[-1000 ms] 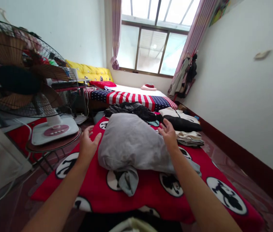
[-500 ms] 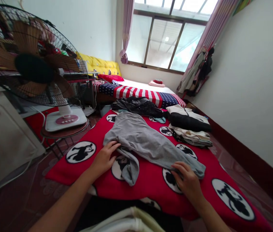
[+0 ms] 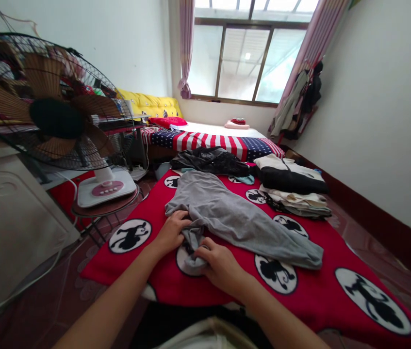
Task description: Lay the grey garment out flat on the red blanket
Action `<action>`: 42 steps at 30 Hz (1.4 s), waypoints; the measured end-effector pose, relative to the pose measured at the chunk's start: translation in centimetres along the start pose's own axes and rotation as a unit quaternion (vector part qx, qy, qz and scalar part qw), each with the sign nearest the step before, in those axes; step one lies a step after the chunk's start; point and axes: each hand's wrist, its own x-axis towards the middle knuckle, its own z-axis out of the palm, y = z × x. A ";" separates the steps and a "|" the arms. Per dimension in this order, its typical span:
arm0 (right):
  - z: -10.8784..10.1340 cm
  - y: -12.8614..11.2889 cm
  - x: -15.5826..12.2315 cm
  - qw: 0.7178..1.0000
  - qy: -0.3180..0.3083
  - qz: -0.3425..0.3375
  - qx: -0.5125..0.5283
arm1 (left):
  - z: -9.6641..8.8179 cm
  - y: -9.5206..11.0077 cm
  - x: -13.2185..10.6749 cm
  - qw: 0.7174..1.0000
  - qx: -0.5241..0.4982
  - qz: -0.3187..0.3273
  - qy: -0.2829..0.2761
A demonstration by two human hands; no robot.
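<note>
With grey pants (image 3: 241, 218) lying 10-to-4 o'clock, narrow end at 4, right hand (image 3: 223, 266) pinches the bunched 7-o'clock end (image 3: 193, 265); left hand (image 3: 171, 231) half-curled touching cloth, grip unclear.

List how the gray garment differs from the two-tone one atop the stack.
The gray garment is plain; the two-tone garment is cream and black. The gray garment is spread out, crumpled at the left hand and right hand; the two-tone garment is folded. The gray garment lies on the red blanket, the two-tone garment on other folded clothes. Both are clothing.
</note>
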 end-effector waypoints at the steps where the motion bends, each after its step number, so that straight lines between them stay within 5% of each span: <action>1: -0.8 -0.3 0.6 0.998 -0.016 0.016 0.053 | -0.5 0.3 -0.4 0.999 -0.038 0.006 -0.029; 3: -3.2 -0.6 2.0 0.974 -0.007 0.059 0.217 | -1.5 0.9 -1.1 0.985 -0.148 -0.010 -0.093; 6: -6.5 0.3 4.0 0.884 0.166 0.082 0.430 | -2.5 1.6 -1.3 0.924 -0.355 -0.093 -0.111; 9: -7.3 2.6 4.5 0.828 0.352 0.081 0.430 | -2.7 1.5 -0.7 0.828 -0.528 -0.181 0.047; 11: -6.3 4.3 3.3 0.858 0.360 0.114 0.348 | -2.4 0.9 -0.2 0.785 -0.568 -0.201 0.146; 13: -4.9 5.9 1.3 0.918 0.300 0.133 0.222 | -1.8 0.1 -0.1 0.813 -0.523 -0.192 0.170; 15: -3.7 7.2 -1.2 0.959 0.241 0.121 0.085 | -1.0 -0.5 -0.4 0.889 -0.401 -0.171 0.142; 17: -3.2 8.2 -3.5 0.968 0.226 0.102 -0.031 | -0.2 -0.7 -0.8 0.957 -0.240 -0.135 0.095; 19: -3.4 9.2 -5.5 0.962 0.225 0.100 -0.117 | 0.4 -0.5 -1.0 0.989 -0.092 -0.097 0.059; 23: -5.4 11.2 -8.5 0.940 0.211 0.126 -0.238 | 1.2 -0.1 -0.4 0.992 0.093 -0.076 0.045; 27: -8.0 13.6 -11.5 0.921 0.219 0.161 -0.279 | 1.0 -1.3 1.0 0.989 0.116 -0.070 0.063; 31: -11.1 15.0 -14.2 0.911 0.290 0.223 -0.190 | -1.4 -2.5 1.7 0.993 -0.071 -0.084 0.037; 36: -14.4 13.2 -14.9 0.894 0.367 0.253 -0.043 | -7.1 -2.7 1.1 0.940 -0.298 -0.165 0.008; 38: -14.6 12.0 -14.6 0.923 0.309 0.228 -0.025 | -8.6 -3.1 0.7 0.943 -0.281 -0.178 -0.015; 42: -13.6 10.1 -14.1 0.974 0.042 0.223 -0.005 | -9.1 -4.9 -0.1 0.957 -0.136 -0.192 -0.168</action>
